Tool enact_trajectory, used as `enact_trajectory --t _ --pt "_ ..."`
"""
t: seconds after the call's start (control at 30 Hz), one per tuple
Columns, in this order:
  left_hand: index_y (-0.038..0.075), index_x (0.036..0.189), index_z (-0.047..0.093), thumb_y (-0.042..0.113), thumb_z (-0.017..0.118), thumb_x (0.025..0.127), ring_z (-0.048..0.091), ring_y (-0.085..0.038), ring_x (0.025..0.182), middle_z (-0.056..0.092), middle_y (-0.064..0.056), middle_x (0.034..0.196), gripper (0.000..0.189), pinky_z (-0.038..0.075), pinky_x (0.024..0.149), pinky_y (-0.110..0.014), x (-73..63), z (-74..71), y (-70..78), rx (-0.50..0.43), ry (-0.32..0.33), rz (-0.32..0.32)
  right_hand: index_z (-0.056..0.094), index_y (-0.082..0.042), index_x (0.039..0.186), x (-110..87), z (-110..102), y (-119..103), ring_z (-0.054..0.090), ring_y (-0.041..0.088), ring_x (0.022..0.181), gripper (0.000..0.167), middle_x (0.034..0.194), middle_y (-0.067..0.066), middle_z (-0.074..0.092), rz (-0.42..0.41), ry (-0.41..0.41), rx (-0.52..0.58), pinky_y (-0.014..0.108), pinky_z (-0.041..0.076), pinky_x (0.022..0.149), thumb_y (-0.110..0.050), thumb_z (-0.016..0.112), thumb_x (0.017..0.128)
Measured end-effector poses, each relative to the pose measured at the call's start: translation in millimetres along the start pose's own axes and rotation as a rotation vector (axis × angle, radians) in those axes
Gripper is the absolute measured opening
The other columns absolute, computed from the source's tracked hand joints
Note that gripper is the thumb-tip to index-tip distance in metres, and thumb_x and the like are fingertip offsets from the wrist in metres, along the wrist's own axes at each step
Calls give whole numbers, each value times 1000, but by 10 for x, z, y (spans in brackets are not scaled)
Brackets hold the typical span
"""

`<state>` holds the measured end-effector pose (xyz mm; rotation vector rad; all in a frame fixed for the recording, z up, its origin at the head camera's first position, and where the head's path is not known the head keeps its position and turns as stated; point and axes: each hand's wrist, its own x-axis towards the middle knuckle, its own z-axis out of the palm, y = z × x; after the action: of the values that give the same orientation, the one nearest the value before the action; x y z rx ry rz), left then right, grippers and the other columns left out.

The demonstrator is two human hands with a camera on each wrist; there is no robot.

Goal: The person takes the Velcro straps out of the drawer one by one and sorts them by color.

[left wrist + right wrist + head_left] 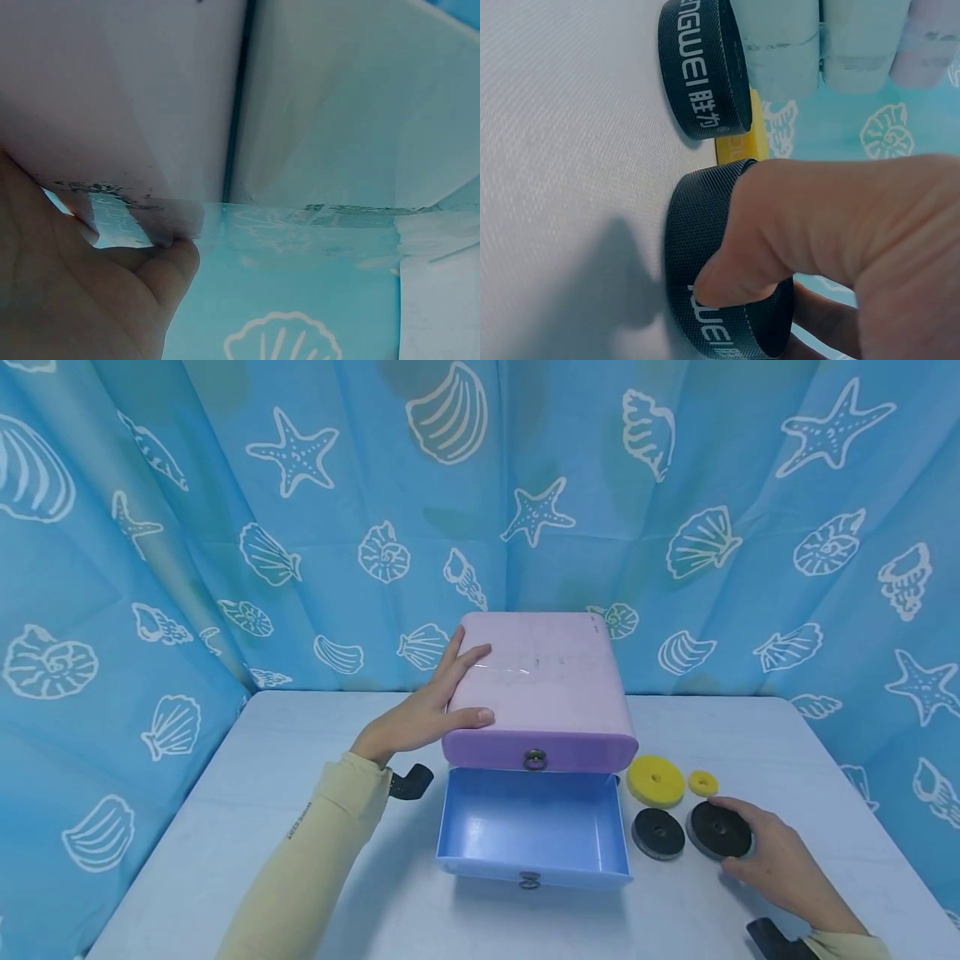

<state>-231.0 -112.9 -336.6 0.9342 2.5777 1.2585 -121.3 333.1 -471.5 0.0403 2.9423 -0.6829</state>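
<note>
A small drawer unit [540, 677] with a pink top and a purple upper drawer front stands mid-table. My left hand [427, 706] rests on its top left edge, thumb and fingers spread. Below, the blue lower drawer [530, 878] is pulled out. To the right, my right hand [780, 860] grips a large black strap roll [720, 831] by its rim; in the right wrist view the thumb presses the lettered side of this roll [697, 225]. A second black roll [658, 834] lies just left of it.
Behind the black rolls lie a large yellow roll [656, 781] and a small yellow roll [703, 783]. All are on a white-covered table [300, 793]. A blue curtain [337, 593] with shells and starfish hangs behind and at the sides.
</note>
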Motion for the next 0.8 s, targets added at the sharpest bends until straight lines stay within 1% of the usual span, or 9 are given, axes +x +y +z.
enact_trajectory --t 0.23,0.47,0.7,0.8 --pt "37 161 15 58 61 89 -11 -23 153 -23 16 164 87 17 113 -70 3 1 -7 -2 -1 6 43 6 144 24 12 13 35 63 127 87 143 41 38 26 -21 -6 72 36 97 -6 86 69" --pt "36 161 15 58 61 90 -11 -22 153 -23 15 164 87 17 113 -70 4 -1 -7 -1 -1 8 42 7 144 37 21 0 34 64 128 86 143 41 36 60 -43 6 73 35 98 -8 85 71" --pt "36 161 15 59 61 90 -11 -22 153 -23 14 164 88 17 112 -71 5 -9 -9 -1 -4 13 42 8 143 31 16 -4 33 64 128 84 143 42 35 28 -46 11 73 34 98 -6 84 72" --pt "36 161 15 60 61 90 -12 -22 153 -23 14 164 88 16 113 -70 6 -11 -12 -6 -5 14 43 8 143 8 -4 -29 30 64 129 84 145 43 32 -9 -18 10 74 31 99 -4 84 71"
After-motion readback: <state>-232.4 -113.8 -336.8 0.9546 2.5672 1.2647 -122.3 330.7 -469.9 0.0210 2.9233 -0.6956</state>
